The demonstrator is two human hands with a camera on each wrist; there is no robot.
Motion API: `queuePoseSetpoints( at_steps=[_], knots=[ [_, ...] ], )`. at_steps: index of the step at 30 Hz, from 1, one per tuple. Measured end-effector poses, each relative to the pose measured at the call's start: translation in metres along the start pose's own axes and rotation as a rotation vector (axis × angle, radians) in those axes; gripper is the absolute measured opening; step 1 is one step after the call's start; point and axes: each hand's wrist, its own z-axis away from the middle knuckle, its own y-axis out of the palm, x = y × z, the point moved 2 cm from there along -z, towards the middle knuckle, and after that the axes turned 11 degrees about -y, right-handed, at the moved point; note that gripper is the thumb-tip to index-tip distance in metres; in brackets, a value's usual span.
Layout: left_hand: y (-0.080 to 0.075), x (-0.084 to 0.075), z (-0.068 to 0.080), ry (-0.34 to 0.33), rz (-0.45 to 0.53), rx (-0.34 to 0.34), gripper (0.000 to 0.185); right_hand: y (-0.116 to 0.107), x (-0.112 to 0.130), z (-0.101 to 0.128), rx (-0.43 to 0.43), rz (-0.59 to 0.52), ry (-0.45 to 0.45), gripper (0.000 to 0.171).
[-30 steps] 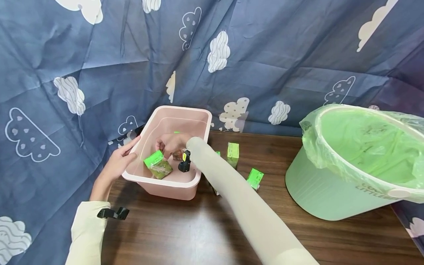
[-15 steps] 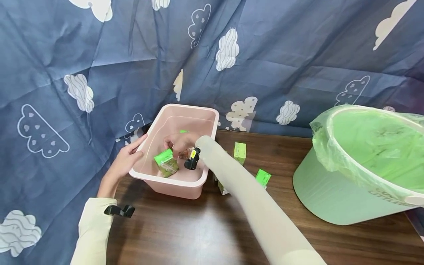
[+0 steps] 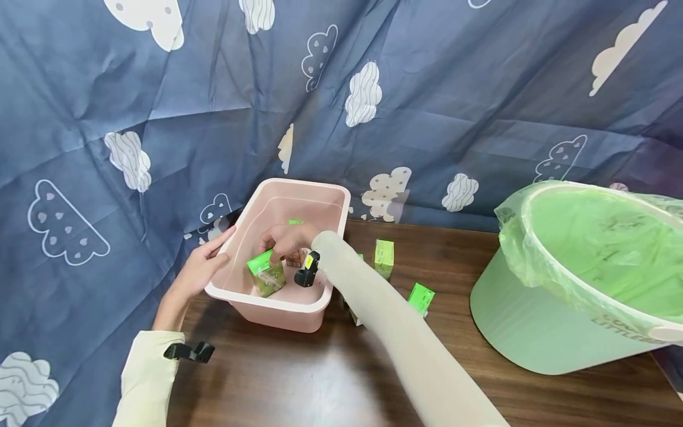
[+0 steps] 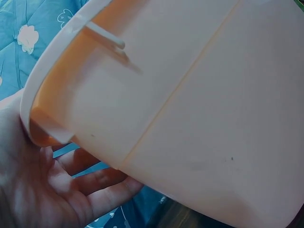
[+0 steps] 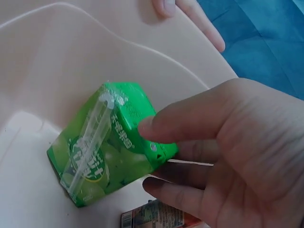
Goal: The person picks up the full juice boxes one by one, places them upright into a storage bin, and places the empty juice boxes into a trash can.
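A pink plastic tub [image 3: 277, 304] stands on the table, and my left hand [image 3: 194, 273] grips its left rim, with fingers spread under the outside in the left wrist view. My right hand [image 3: 288, 240] reaches down into the tub. Its thumb and fingers pinch the top corner of a green juice box [image 5: 102, 156], which leans at a tilt and has a straw in clear wrap on its side. Close by in the tub lies a box with brown and orange print [image 5: 152, 216]. A second bit of bright green [image 3: 296, 222] shows behind the right hand.
Right of the tub, a light green carton [image 3: 384, 258] and a bright green-topped box [image 3: 421, 298] stand on the wooden table. Others are partly hidden by the right sleeve. A green bin [image 3: 533, 314] with a bag liner is at far right. A blue cloud-print curtain [image 3: 443, 142] hangs behind.
The right fingers have come down and left onto the top of the green juice box, which has turned slightly. The left hand keeps its place on the rim. The head view has shifted a little.
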Motion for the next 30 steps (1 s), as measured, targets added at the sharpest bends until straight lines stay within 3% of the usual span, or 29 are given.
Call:
queuePoseSetpoints(
  at_steps=[4, 6, 9, 11, 14, 21, 30],
  knots=[
    [0.002, 0.001, 0.003, -0.003, 0.02, 0.001, 0.06, 0.0, 0.004, 0.001, -0.042, 0.106, -0.008, 0.036],
    [0.003, 0.0, 0.002, 0.001, 0.03, 0.006, 0.06, -0.003, 0.005, 0.001, -0.064, 0.209, -0.036, 0.041],
    [0.003, 0.0, 0.001, 0.003, 0.026, 0.003, 0.06, -0.009, 0.011, 0.004, -0.118, 0.346, -0.114, 0.042],
    [0.003, 0.0, 0.001, 0.002, 0.009, -0.005, 0.06, -0.012, 0.017, 0.007, -0.169, 0.365, -0.162, 0.042],
    [0.003, -0.001, 0.001, 0.002, -0.019, -0.021, 0.059, -0.017, 0.026, 0.014, -0.261, 0.276, -0.217, 0.042],
    [0.002, -0.004, 0.0, -0.002, -0.017, -0.012, 0.059, -0.033, 0.042, 0.042, -0.492, 0.044, -0.236, 0.039],
    [-0.002, 0.001, 0.0, -0.01, -0.028, -0.008, 0.059, -0.047, 0.039, 0.11, -0.72, -0.034, -0.321, 0.033]
  ],
)
